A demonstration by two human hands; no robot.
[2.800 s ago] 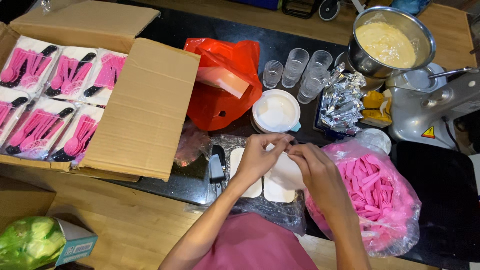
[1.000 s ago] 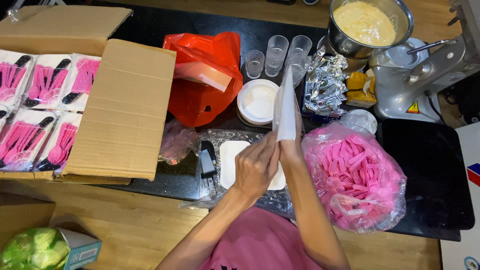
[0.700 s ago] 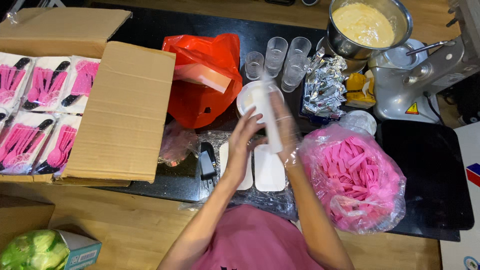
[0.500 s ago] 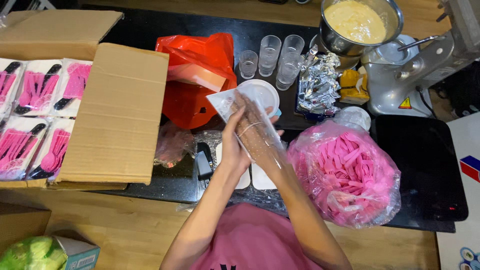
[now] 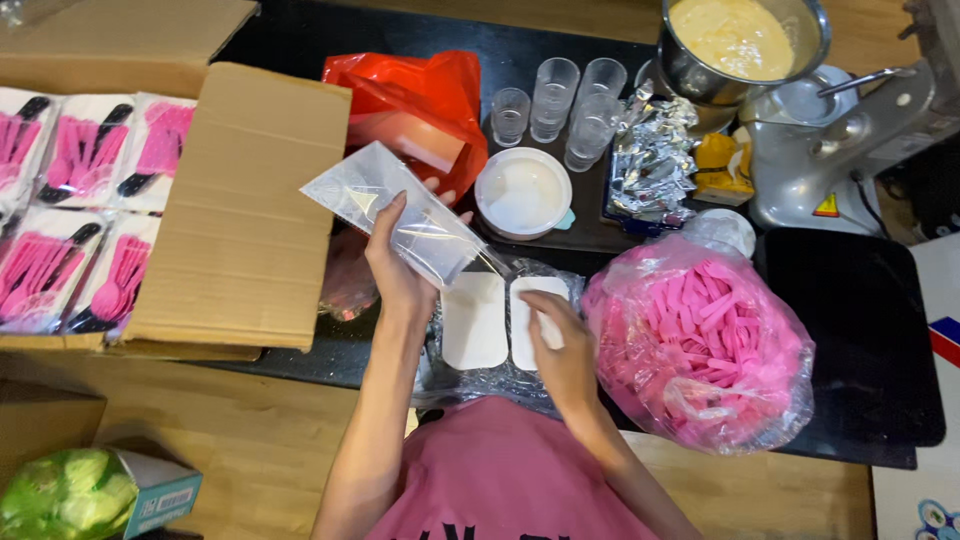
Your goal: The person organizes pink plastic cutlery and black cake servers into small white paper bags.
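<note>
While the left hand (image 5: 400, 275) holds a clear plastic sleeve (image 5: 395, 212) up off the tabletop (image 5: 860, 300), fingers wrapped round its lower end and clenched on it, the right hand (image 5: 560, 355) rests on the right one of two white flat pieces (image 5: 500, 322) lying side by side in front of the body. Right fingers press down on that piece; whether they pinch it or only touch it cannot be told.

Around: big clear bag of pink plastic cutlery (image 5: 700, 345) just right of the white pieces. Open cardboard box (image 5: 235, 210) at left, holding packed pink sets (image 5: 85, 215). Red plastic bag (image 5: 415, 105) behind the sleeve. White round lidded tub (image 5: 522, 192), stack of clear cups (image 5: 555, 100), crumpled foil (image 5: 650, 160), steel pot of yellow batter (image 5: 738, 40) farther back.

Risks, as judged:
- Sleeve is thin and slack; held one-handed, its mouth may close or fold, and it could slip from the grip.
- White pieces lie on crinkled film; one could slide or drag its neighbour when lifted.
- Cutlery bag bulges close to the right wrist; a wide elbow could nudge it.

Hard to make out: what the white pieces are; which end of the sleeve is open; the dark item under the left forearm; box's left side is cut off.
</note>
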